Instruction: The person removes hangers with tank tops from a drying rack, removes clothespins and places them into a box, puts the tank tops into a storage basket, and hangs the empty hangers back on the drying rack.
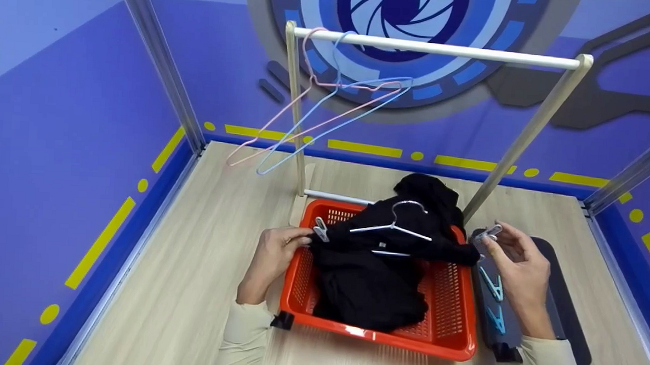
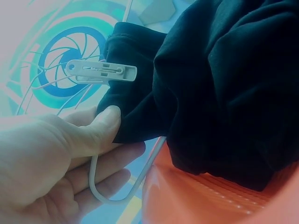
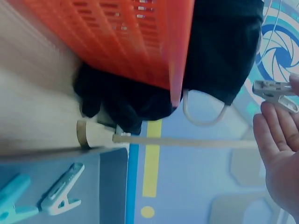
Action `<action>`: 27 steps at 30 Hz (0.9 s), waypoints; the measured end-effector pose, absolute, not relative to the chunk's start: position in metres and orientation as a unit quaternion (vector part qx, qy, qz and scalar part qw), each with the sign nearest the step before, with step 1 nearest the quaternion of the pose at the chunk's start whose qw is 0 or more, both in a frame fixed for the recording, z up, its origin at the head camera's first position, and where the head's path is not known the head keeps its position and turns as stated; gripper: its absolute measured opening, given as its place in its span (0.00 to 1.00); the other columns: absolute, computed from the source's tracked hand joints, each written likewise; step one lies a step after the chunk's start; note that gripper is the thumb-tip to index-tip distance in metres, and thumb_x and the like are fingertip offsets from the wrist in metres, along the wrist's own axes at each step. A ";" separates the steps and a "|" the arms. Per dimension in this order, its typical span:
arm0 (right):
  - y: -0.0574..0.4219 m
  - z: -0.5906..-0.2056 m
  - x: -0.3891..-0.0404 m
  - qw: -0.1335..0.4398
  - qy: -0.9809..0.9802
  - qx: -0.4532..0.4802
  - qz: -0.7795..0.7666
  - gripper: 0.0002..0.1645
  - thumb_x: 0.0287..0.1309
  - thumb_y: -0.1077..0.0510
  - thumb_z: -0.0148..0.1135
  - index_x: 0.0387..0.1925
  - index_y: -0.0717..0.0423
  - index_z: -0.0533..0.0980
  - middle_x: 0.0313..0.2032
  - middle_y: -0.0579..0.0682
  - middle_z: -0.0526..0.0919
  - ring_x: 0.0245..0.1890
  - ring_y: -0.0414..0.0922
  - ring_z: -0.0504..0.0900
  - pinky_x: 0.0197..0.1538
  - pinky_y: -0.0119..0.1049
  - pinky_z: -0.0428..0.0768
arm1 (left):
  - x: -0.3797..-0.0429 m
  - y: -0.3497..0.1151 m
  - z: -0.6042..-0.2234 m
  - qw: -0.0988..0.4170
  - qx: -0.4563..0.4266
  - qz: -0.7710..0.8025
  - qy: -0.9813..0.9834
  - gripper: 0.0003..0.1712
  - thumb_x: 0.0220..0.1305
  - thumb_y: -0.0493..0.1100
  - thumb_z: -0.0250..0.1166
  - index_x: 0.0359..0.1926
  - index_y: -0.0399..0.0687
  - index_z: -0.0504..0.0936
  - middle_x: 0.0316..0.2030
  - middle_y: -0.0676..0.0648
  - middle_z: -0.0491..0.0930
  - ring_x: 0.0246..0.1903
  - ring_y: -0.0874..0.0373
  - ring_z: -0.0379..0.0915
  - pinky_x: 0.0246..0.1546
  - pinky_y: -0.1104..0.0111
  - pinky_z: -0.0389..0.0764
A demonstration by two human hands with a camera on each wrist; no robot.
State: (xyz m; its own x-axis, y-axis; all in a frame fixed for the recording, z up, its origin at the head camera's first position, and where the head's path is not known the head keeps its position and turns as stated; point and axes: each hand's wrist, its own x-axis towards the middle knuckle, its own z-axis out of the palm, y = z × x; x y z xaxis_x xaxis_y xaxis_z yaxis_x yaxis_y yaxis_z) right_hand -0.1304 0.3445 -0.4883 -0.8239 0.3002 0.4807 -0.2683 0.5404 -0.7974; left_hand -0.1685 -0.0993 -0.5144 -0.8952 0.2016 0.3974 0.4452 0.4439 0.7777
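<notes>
A black garment (image 1: 369, 288) lies over the red basket (image 1: 405, 345), with a white hanger (image 1: 392, 227) at its top, hook upward. My left hand (image 1: 271, 257) pinches the garment's left edge between thumb and fingers. Just above that thumb, a white clothespin (image 2: 100, 71) is clipped on the cloth, and the hanger's rounded end shows below it. On the other side, my right hand (image 1: 524, 271) holds a second white clothespin (image 3: 273, 91) by its handle end. This clothespin is close to the garment's right end but apart from it in the right wrist view.
Behind the basket stands a rack with a white rail (image 1: 440, 48), where a pink hanger (image 1: 273, 120) and a blue hanger (image 1: 291, 148) hang at the left. Right of the basket, a dark grey tray (image 1: 564, 302) holds light-blue clothespins (image 1: 495, 319). Walls bound the table.
</notes>
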 end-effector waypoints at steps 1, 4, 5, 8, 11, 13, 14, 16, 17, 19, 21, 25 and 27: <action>0.348 -0.489 -0.131 0.298 -0.828 -0.017 0.475 0.27 0.61 0.73 0.74 0.62 0.65 0.81 0.45 0.49 0.86 0.44 0.32 0.83 0.54 0.20 0.78 | -0.168 -0.099 -0.514 0.124 -0.193 -0.492 -0.840 0.08 0.67 0.35 0.72 0.46 0.40 0.93 0.42 0.45 0.91 0.42 0.52 0.88 0.47 0.61 0.86; 0.356 -0.488 -0.134 0.298 -0.832 -0.043 0.466 0.26 0.63 0.70 0.74 0.63 0.63 0.81 0.45 0.46 0.85 0.44 0.30 0.83 0.53 0.19 0.77 | -0.170 -0.099 -0.516 0.130 -0.197 -0.491 -0.839 0.08 0.67 0.35 0.72 0.45 0.40 0.93 0.41 0.46 0.91 0.41 0.51 0.88 0.46 0.61 0.86; 0.360 -0.489 -0.136 0.294 -0.835 -0.053 0.463 0.27 0.64 0.68 0.74 0.64 0.62 0.81 0.46 0.46 0.85 0.44 0.29 0.82 0.52 0.19 0.77 | -0.170 -0.099 -0.516 0.129 -0.197 -0.491 -0.839 0.08 0.67 0.35 0.72 0.45 0.40 0.93 0.41 0.46 0.91 0.42 0.52 0.88 0.46 0.61 0.86; 0.369 -0.491 -0.142 0.271 -0.854 -0.086 0.437 0.28 0.66 0.65 0.73 0.66 0.62 0.80 0.49 0.54 0.86 0.44 0.27 0.80 0.50 0.17 0.76 | -0.170 -0.099 -0.516 0.130 -0.197 -0.489 -0.840 0.08 0.67 0.35 0.73 0.45 0.40 0.93 0.41 0.46 0.91 0.42 0.52 0.88 0.47 0.59 0.86; 0.379 -0.495 -0.148 0.225 -0.883 -0.110 0.397 0.29 0.68 0.63 0.71 0.69 0.63 0.77 0.53 0.61 0.85 0.46 0.35 0.82 0.47 0.14 0.73 | -0.169 -0.099 -0.515 0.128 -0.195 -0.487 -0.841 0.09 0.67 0.36 0.73 0.46 0.40 0.93 0.42 0.46 0.91 0.42 0.52 0.88 0.47 0.59 0.86; 0.384 -0.498 -0.153 0.195 -0.900 -0.114 0.372 0.30 0.69 0.62 0.69 0.69 0.65 0.76 0.53 0.64 0.85 0.49 0.46 0.84 0.44 0.14 0.70 | -0.168 -0.099 -0.515 0.123 -0.192 -0.489 -0.842 0.09 0.67 0.36 0.73 0.46 0.41 0.93 0.42 0.46 0.91 0.42 0.53 0.88 0.47 0.59 0.86; 0.386 -0.500 -0.156 0.182 -0.906 -0.113 0.365 0.30 0.69 0.63 0.69 0.69 0.67 0.76 0.53 0.66 0.85 0.49 0.52 0.84 0.42 0.14 0.69 | -0.168 -0.099 -0.514 0.121 -0.190 -0.490 -0.842 0.09 0.67 0.35 0.72 0.46 0.41 0.93 0.42 0.46 0.91 0.42 0.53 0.88 0.47 0.60 0.86; 0.390 -0.504 -0.161 0.162 -0.915 -0.110 0.352 0.30 0.68 0.63 0.69 0.68 0.70 0.75 0.52 0.69 0.84 0.50 0.60 0.85 0.40 0.16 0.68 | -0.168 -0.099 -0.513 0.117 -0.188 -0.493 -0.841 0.09 0.67 0.35 0.72 0.47 0.41 0.93 0.43 0.46 0.91 0.42 0.54 0.88 0.47 0.60 0.86; 0.391 -0.506 -0.163 0.156 -0.919 -0.110 0.346 0.29 0.68 0.64 0.68 0.67 0.71 0.75 0.52 0.70 0.84 0.50 0.62 0.85 0.40 0.18 0.69 | -0.168 -0.099 -0.513 0.115 -0.187 -0.495 -0.840 0.09 0.67 0.35 0.73 0.47 0.41 0.93 0.43 0.46 0.91 0.42 0.54 0.88 0.47 0.60 0.86; 0.394 -0.509 -0.167 0.147 -0.923 -0.110 0.337 0.29 0.67 0.65 0.68 0.66 0.73 0.75 0.51 0.71 0.84 0.50 0.64 0.85 0.43 0.26 0.74 | -0.168 -0.099 -0.513 0.118 -0.190 -0.495 -0.840 0.09 0.67 0.35 0.72 0.46 0.40 0.93 0.42 0.46 0.91 0.42 0.53 0.88 0.47 0.60 0.86; 0.396 -0.513 -0.172 0.138 -0.927 -0.110 0.331 0.28 0.66 0.66 0.68 0.65 0.75 0.75 0.50 0.72 0.84 0.50 0.65 0.84 0.47 0.38 0.80 | -0.168 -0.098 -0.514 0.123 -0.193 -0.494 -0.839 0.09 0.67 0.35 0.73 0.46 0.40 0.93 0.42 0.46 0.91 0.43 0.53 0.88 0.47 0.59 0.86; 0.400 -0.521 -0.182 0.112 -0.935 -0.106 0.319 0.27 0.65 0.67 0.66 0.63 0.78 0.75 0.49 0.74 0.84 0.48 0.67 0.84 0.51 0.59 0.80 | -0.169 -0.099 -0.515 0.129 -0.195 -0.496 -0.836 0.08 0.67 0.34 0.73 0.45 0.39 0.93 0.42 0.46 0.91 0.42 0.52 0.88 0.47 0.59 0.86; 0.402 -0.525 -0.185 0.096 -0.940 -0.102 0.311 0.26 0.65 0.67 0.66 0.61 0.79 0.75 0.48 0.75 0.84 0.46 0.67 0.84 0.49 0.61 0.80 | -0.170 -0.098 -0.516 0.129 -0.195 -0.497 -0.836 0.08 0.67 0.34 0.73 0.46 0.40 0.93 0.42 0.46 0.91 0.42 0.52 0.88 0.47 0.60 0.86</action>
State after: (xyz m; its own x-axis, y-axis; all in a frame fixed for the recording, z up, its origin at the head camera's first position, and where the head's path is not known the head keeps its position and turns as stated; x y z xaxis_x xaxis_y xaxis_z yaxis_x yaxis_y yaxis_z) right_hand -0.1853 0.4018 -0.5249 -0.9609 0.2515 0.1161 0.1326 0.7853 -0.6047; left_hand -0.1697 -0.0984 -0.5157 -0.8905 0.1972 0.4100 0.4544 0.4302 0.7800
